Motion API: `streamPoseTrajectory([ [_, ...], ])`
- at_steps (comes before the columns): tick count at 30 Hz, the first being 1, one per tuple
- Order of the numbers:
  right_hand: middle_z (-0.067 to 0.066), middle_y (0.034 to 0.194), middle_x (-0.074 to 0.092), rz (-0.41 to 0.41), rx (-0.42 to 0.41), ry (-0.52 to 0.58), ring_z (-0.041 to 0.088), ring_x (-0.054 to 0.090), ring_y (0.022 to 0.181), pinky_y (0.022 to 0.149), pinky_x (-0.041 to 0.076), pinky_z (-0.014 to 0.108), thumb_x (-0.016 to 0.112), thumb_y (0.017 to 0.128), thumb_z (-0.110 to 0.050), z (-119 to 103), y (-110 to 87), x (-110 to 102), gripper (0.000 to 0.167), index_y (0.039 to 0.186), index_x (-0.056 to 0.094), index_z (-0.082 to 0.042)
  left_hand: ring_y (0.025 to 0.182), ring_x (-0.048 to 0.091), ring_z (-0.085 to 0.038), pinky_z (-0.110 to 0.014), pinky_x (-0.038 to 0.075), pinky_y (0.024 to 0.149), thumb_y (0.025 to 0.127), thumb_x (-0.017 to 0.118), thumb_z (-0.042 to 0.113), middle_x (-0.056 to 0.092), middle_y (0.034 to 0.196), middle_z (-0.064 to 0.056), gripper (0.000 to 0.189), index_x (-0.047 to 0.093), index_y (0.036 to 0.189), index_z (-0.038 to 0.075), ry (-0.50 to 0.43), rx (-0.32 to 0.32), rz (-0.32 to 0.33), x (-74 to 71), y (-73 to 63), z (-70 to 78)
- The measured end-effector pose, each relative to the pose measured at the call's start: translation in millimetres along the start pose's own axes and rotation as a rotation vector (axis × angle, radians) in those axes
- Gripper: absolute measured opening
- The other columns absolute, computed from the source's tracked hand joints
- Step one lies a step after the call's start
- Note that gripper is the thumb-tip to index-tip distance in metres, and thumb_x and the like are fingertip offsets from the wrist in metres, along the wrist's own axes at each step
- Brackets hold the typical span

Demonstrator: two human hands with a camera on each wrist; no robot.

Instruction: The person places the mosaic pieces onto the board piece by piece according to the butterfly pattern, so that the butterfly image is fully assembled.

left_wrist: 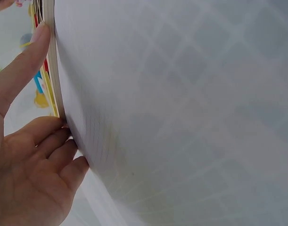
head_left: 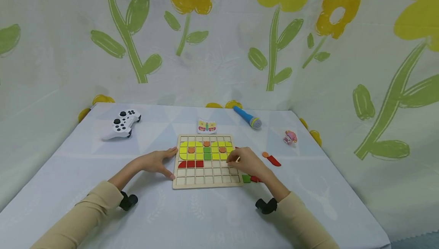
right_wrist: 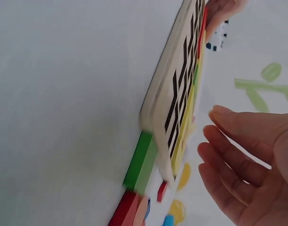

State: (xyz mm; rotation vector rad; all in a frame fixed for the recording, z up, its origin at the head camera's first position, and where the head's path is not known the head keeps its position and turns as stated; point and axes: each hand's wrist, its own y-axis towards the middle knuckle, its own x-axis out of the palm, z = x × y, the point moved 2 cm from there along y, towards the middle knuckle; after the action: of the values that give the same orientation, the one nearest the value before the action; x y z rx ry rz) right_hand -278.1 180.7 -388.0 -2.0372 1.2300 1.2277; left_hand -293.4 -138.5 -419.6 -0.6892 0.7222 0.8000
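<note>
A wooden grid board (head_left: 209, 181) lies on the table between the two hands. Yellow tiles (head_left: 185, 154), green tiles (head_left: 207, 153), round orange pieces (head_left: 206, 143) and a row of red tiles (head_left: 191, 164) fill part of its upper half. My left hand (head_left: 156, 162) rests at the board's left edge, thumb and fingers spread; the left wrist view shows the thumb (left_wrist: 28, 59) against the board's side (left_wrist: 57, 70). Over the board's right side hovers my right hand (head_left: 252, 161), fingers loosely bent. No piece shows between its thumb and fingers (right_wrist: 219, 165) in the right wrist view.
Right of the board lie a green block (right_wrist: 141, 162), red pieces (head_left: 273, 160) and an orange disc (head_left: 265, 154). Behind it stands a small butterfly pattern card (head_left: 207, 127). Farther out are a white game controller (head_left: 125, 123), a blue microphone (head_left: 247, 117) and a pink figurine (head_left: 290, 137).
</note>
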Motion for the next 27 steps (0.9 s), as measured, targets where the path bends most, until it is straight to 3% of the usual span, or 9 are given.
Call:
streamPoseTrajectory([
  [7,-0.007,0.084,0.067,-0.026,0.043,-0.019,0.012,0.059,0.081,0.074,0.053,0.028,0.075,0.084,-0.010,18.2,-25.6,-11.8,0.010,0.093,0.075,-0.009,0.142,0.015,-0.043,-0.059,0.021,0.111,0.071,0.085,0.039,0.018,0.156,-0.023,0.108,0.024,0.151,-0.001,0.008,0.001,0.002,0.0,-0.2,-0.6],
  [14,-0.002,0.085,0.067,-0.059,0.030,-0.029,0.017,0.057,0.078,0.069,0.051,0.024,0.075,0.082,-0.006,28.9,-45.2,-15.9,0.009,0.091,0.075,-0.007,0.142,0.015,-0.043,-0.058,0.021,0.111,0.072,0.084,0.038,0.018,0.156,-0.023,0.107,0.025,0.151,-0.001,0.003,0.005,0.001,-0.1,-0.7,0.3],
  [27,-0.005,0.082,0.060,-0.060,0.043,-0.088,0.014,0.054,0.077,0.065,0.051,0.020,0.083,0.075,-0.010,35.8,-51.7,-8.7,0.016,0.088,0.074,-0.013,0.142,0.015,-0.043,-0.059,0.021,0.111,0.072,0.084,0.038,0.018,0.156,-0.023,0.106,0.024,0.151,-0.001,0.004,0.004,0.002,-0.6,-1.4,1.8],
])
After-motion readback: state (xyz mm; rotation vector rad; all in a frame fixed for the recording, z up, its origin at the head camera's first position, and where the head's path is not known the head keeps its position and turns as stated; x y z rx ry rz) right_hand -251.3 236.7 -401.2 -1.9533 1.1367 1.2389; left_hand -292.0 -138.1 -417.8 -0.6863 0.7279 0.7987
